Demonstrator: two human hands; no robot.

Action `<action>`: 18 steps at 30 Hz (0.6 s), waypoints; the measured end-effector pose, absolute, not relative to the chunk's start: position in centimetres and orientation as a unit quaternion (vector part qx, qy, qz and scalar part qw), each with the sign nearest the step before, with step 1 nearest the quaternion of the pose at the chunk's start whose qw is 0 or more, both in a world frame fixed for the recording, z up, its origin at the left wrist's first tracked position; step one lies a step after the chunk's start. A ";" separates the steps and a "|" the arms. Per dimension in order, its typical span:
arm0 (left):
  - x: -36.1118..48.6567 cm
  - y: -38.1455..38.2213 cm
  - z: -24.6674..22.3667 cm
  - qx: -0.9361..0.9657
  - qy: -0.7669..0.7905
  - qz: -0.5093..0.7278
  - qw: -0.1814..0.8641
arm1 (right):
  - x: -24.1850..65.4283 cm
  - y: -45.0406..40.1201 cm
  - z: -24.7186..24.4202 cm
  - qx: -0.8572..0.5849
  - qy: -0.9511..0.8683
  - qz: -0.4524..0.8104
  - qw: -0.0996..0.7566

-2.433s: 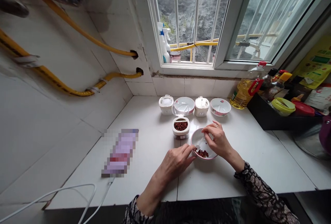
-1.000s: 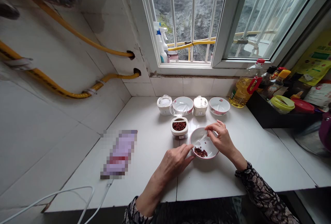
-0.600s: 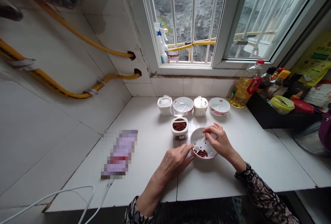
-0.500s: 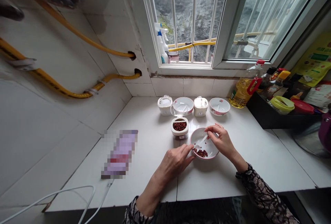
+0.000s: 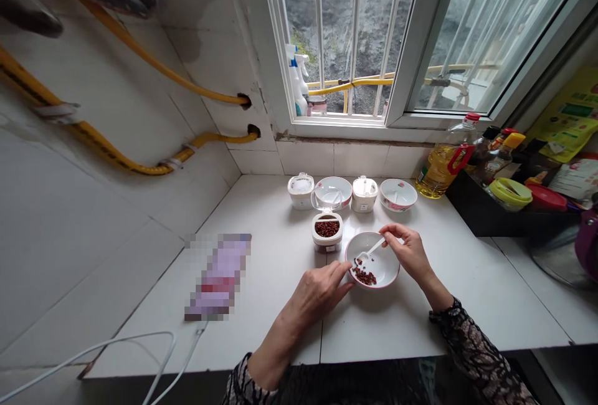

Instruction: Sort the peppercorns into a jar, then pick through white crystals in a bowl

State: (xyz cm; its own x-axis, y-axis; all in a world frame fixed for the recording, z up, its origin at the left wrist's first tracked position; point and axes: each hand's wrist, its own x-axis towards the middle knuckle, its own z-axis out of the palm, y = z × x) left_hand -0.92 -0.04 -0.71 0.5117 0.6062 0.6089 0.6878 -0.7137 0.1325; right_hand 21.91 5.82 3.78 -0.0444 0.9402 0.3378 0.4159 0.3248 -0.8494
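Right hand (image 5: 411, 255), head view, pinches a white spoon (image 5: 374, 247) by its handle end; left hand (image 5: 317, 288) holds the bowl (image 5: 389, 265), lower right of frame centre, at its left rim. Spoon judged light, stiff, suited to that grip; bowl probably slippery, breakable, best gripped by rim.

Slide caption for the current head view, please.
Left hand touching a pink-rimmed bowl of what look like Sichuan peppercorns, right hand holding a white spoon inside it.
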 end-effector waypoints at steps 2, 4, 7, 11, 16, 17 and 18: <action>-0.9 0.0 -0.7 -0.867 -0.372 -0.326 0.064 | 21.9 6.0 4.0 -0.510 -0.650 0.306 0.474; -0.9 0.0 -0.7 -0.867 -0.372 -0.325 0.061 | 21.7 6.4 4.3 -0.509 -0.643 0.310 0.482; -0.9 -0.1 -0.7 -0.868 -0.371 -0.325 0.063 | 20.9 7.1 5.1 -0.494 -0.654 0.291 0.494; -0.9 0.0 -0.7 -0.868 -0.374 -0.321 0.066 | 18.7 8.0 7.0 -0.457 -0.710 0.168 0.509; -0.7 0.0 -0.6 -0.864 -0.372 -0.332 0.071 | 15.8 7.8 8.5 -0.349 -0.803 -0.041 0.482; -0.7 0.0 -0.6 -0.862 -0.373 -0.335 0.074 | 15.5 7.7 8.6 -0.318 -0.820 -0.078 0.469; -0.6 0.0 -0.6 -0.861 -0.375 -0.335 0.077 | 15.3 7.5 8.5 -0.289 -0.833 -0.114 0.457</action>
